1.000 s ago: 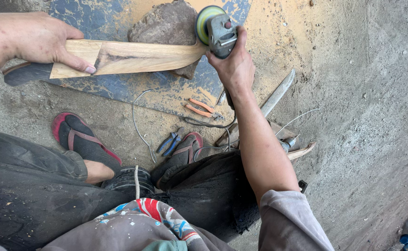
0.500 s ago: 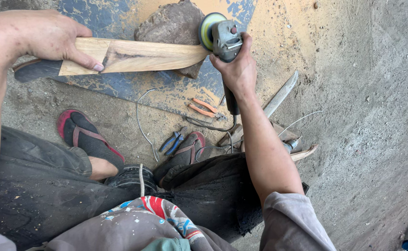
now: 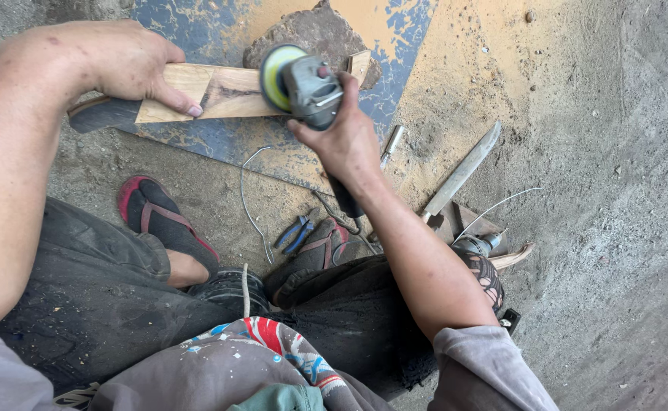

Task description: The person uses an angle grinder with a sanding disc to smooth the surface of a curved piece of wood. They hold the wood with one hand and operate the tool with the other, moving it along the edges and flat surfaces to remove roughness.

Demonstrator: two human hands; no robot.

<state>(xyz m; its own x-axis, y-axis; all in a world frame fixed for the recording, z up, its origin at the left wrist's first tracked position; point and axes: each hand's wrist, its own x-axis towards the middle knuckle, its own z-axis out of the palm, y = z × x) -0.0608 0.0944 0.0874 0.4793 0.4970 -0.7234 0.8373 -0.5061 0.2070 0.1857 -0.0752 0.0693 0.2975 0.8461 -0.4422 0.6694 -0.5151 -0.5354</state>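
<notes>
In the head view, the only one, the person squats over a blue, sawdust-covered sheet (image 3: 197, 137) lying on the dirt ground (image 3: 593, 228). The left hand (image 3: 125, 65) presses flat on the near-left end of a wooden plank (image 3: 220, 91), fingers together and curled over its edge, the thumb tip down on its near face, pinning it against a rough stone (image 3: 315, 34) at the sheet's far edge. The right hand (image 3: 345, 144) is wrapped tight around the body of an angle grinder (image 3: 307, 87), whose green-rimmed disc sits against the plank just right of the middle. The plank lies with its long axis running left to right along the far part of the sheet, slightly raised toward the right where its end rests on the stone; the left end points at a dark handle-like piece (image 3: 102, 114) under the left hand. As a judgement, the shaping looks partly done: the plank's left half shows a pale cut face with a dark grain streak, thick orange dust covers the sheet's right side, and the stretch beyond the disc seems yet to be worked. Near the sheet's near edge lie blue-handled pliers (image 3: 296, 232), a bent wire (image 3: 250, 198) and a long flat blade (image 3: 463, 169); red sandals (image 3: 159, 217) are on the feet.
</notes>
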